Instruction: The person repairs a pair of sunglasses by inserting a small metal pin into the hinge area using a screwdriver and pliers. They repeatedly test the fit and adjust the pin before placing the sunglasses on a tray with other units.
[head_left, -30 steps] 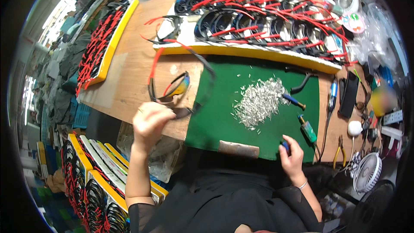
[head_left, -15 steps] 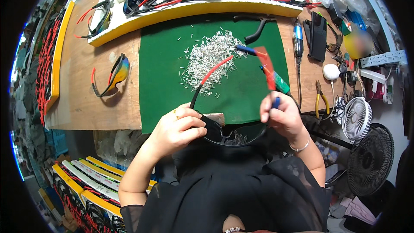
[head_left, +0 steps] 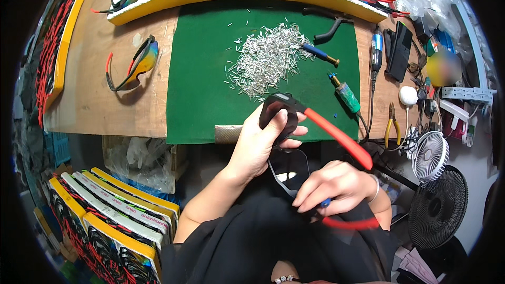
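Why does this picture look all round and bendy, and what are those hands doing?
A camera worn on the person's head looks down through a very wide lens, so straight edges curve. The left hand and right hand hold black sunglasses with red arms. The right hand's fingers also pinch a small blue-handled tool. On the green mat lies a pile of tiny silver pins. Another pair of glasses rests on the wooden bench.
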Motion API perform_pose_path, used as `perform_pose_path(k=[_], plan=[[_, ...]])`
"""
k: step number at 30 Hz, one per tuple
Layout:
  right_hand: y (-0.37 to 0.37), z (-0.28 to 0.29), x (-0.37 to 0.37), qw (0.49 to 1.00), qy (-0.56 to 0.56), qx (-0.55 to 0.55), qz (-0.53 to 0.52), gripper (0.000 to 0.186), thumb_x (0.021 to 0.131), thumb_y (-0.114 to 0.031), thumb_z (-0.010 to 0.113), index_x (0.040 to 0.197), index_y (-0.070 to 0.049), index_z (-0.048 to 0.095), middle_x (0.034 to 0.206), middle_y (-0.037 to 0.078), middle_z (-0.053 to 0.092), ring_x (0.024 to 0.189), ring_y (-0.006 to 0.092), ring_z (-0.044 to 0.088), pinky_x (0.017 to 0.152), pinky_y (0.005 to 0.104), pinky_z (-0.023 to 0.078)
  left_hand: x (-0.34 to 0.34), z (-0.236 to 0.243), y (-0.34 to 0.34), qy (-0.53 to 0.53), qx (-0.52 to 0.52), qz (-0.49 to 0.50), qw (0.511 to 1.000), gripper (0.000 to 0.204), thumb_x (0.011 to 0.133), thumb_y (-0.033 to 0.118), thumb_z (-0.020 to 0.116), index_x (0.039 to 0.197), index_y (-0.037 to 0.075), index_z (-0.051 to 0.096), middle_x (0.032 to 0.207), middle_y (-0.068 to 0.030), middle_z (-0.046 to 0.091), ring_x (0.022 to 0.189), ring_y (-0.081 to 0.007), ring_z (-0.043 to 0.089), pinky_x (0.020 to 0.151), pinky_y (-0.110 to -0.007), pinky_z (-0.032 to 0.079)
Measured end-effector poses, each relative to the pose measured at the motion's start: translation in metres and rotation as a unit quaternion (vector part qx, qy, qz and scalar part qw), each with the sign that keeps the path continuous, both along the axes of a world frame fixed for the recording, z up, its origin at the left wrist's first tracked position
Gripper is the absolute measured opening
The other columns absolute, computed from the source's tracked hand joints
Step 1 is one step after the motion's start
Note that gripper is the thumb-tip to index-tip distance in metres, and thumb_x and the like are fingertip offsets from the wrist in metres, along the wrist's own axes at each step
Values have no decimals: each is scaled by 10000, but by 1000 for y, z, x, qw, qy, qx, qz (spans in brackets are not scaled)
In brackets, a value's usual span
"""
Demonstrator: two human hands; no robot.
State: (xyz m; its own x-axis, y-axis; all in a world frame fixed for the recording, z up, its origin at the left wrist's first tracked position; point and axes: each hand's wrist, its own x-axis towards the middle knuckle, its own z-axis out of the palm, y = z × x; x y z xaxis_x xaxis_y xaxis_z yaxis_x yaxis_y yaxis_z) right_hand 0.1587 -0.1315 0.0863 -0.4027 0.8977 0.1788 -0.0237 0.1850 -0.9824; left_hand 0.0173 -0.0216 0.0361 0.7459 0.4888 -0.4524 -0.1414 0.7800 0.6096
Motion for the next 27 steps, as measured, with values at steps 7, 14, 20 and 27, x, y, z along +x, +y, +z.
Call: perform_pose_path(k=[7, 14, 20, 27], plan=[[24, 2, 14, 927, -208, -40, -310, 261, 692, -51, 655, 940, -7, 589, 785, 80, 578, 682, 143, 563, 549, 242, 439, -3, -15, -18, -11, -92, -176, 980, 372, 875, 243, 529, 1176, 53, 425, 914, -115, 604, 700, -163, 627, 475, -195, 500], [29, -14, 10, 921, -251, 94, -283, 166, 666, -42, 660, 818, -24, 595, 695, 95, 567, 595, 202, 566, 518, 282, 451, -8, -22, -24, -13, -93, -166, 982, 420, 879, 197, 523, 1251, 94, 357, 1016, -99, 559, 794, -134, 606, 532, -230, 518], [38, -11, 16, 938, -137, -193, -255, 90, 761, -53, 641, 786, 0, 573, 698, 41, 573, 628, 81, 533, 566, 217, 417, -18, -45, -28, -55, -85, -234, 967, 428, 823, 156, 594, 1187, 9, 421, 1073, -150, 570, 941, -245, 591, 868, -350, 454], [32, -49, 14, 926, -196, -199, -253, 226, 836, -139, 565, 996, 20, 558, 819, 78, 568, 711, 122, 522, 639, 255, 424, -27, -50, -37, 27, -245, -192, 950, 395, 927, 374, 369, 1130, 46, 448, 1007, -124, 592, 822, -206, 622, 652, -270, 500]])
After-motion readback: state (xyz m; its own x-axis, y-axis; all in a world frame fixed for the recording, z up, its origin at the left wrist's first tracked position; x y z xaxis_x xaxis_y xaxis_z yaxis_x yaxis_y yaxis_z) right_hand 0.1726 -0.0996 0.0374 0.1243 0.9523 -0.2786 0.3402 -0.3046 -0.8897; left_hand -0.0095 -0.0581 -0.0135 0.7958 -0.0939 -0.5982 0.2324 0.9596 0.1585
